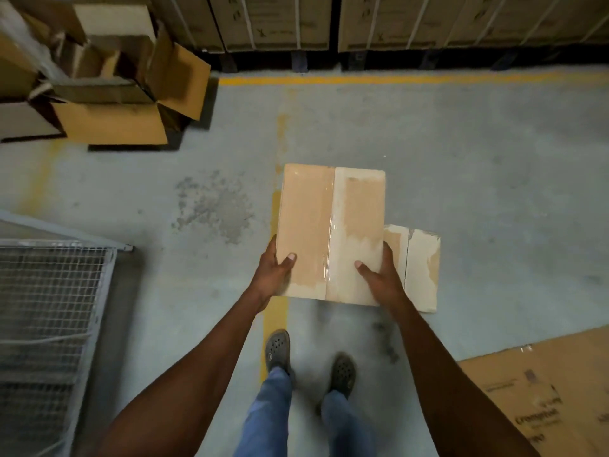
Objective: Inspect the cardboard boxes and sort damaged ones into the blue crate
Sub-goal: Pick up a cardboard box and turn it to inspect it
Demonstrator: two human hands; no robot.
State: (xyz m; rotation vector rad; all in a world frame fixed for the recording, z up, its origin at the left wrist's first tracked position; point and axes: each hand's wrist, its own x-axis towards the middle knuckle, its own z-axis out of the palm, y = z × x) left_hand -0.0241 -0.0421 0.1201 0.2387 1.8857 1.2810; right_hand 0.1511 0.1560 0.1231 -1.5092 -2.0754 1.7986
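Arms: bare to above the elbow, no sleeves in view
Legs: blue jeans (268,413)
Feet: grey perforated clogs (277,349), one on each foot

A wire mesh cage (49,308) stands left on the grey floor (494,159), yellow line (395,79) ahead.

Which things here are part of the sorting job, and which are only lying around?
Part of the job:
- held box, gripped by left hand and right hand
- second box on the floor

Only lying around:
- wire cage
- open cartons
- flat cardboard
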